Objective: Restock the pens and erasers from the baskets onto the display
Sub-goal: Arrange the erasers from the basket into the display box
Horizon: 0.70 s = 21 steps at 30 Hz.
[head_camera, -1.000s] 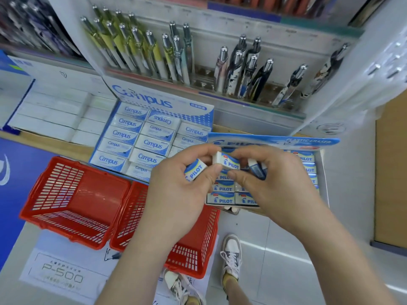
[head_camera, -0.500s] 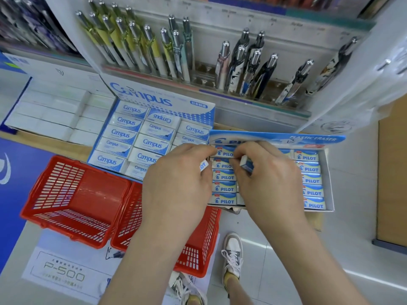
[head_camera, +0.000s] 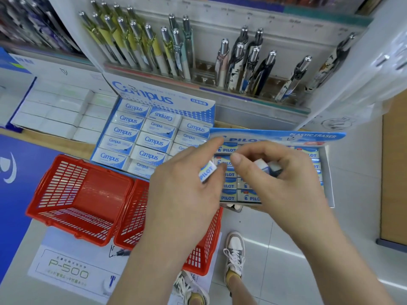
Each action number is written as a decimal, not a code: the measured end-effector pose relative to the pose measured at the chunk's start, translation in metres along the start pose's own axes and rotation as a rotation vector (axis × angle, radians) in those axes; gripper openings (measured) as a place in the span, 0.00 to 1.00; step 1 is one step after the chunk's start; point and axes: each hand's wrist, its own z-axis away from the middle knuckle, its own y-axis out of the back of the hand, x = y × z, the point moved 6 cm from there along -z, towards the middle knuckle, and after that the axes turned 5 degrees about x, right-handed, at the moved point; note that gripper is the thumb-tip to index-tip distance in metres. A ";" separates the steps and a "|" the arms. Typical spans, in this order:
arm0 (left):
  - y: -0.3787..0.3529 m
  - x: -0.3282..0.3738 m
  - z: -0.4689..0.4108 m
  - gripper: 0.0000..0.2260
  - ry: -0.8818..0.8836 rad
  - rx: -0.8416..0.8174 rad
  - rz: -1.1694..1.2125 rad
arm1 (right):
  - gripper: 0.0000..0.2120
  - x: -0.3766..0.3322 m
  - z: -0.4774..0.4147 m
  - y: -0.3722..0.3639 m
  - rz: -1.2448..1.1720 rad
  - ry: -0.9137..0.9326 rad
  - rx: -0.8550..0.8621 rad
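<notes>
Stood next to the person at the stationery shelf, here's what I saw. Their left hand [head_camera: 185, 194] had its thumb and forefinger pinched on a Pilot eraser [head_camera: 208, 171], held up in the air just off the left edge of the Pilot display box [head_camera: 328, 172]. The right hand [head_camera: 277, 181] was over the middle of that same box, fingers curled tight round a second eraser [head_camera: 262, 166]. There might have been more tucked in that fist, but I couldn't tell. The two thumbs were nearly touching.

The box itself sat at the right end of the wooden shelf, near the front edge, with rows of Pilot erasers in it and its header card [head_camera: 308, 137] standing up at the back. Just left of it was the Campus box [head_camera: 154, 137], and further left a white box [head_camera: 55, 111] of plain erasers.

Two red baskets were side by side below the shelf's front edge. I could see into the left basket [head_camera: 88, 164] and nothing was in it. The right basket [head_camera: 136, 216] was mostly hidden under the left forearm.

Pens [head_camera: 155, 47] stood in the rack along the back, and a P-500 sign [head_camera: 66, 269] lay under the baskets
</notes>
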 end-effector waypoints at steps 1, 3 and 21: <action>-0.003 0.002 0.002 0.21 0.019 -0.056 0.009 | 0.08 0.000 0.003 -0.005 -0.115 -0.092 -0.107; -0.009 0.006 0.004 0.30 0.023 -0.181 -0.026 | 0.11 0.001 0.008 -0.010 -0.171 -0.159 -0.251; -0.009 -0.008 0.014 0.15 0.216 -0.292 0.274 | 0.03 -0.001 0.008 0.004 -0.239 -0.090 -0.348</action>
